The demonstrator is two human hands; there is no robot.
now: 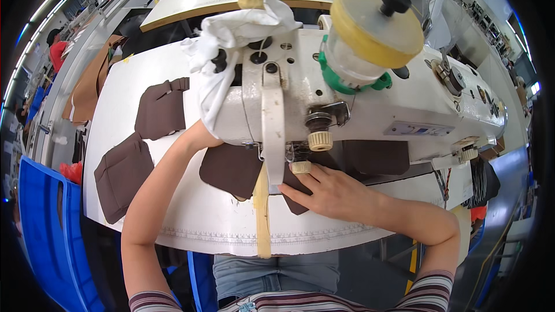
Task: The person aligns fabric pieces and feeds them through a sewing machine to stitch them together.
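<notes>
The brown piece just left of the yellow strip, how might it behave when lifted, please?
The brown piece would probably bend rather than crack, as it looks cloth-like. It may feel light, appearing thin. Lying flat, it seems unlikely to roll.

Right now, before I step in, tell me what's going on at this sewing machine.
A person sits at a white sewing machine. Their right hand rests on a dark brown piece by the machine's near end. Their left hand reaches behind the machine, mostly hidden, so its hold can't be told. Two other brown pieces lie farther left on the white table.
</notes>
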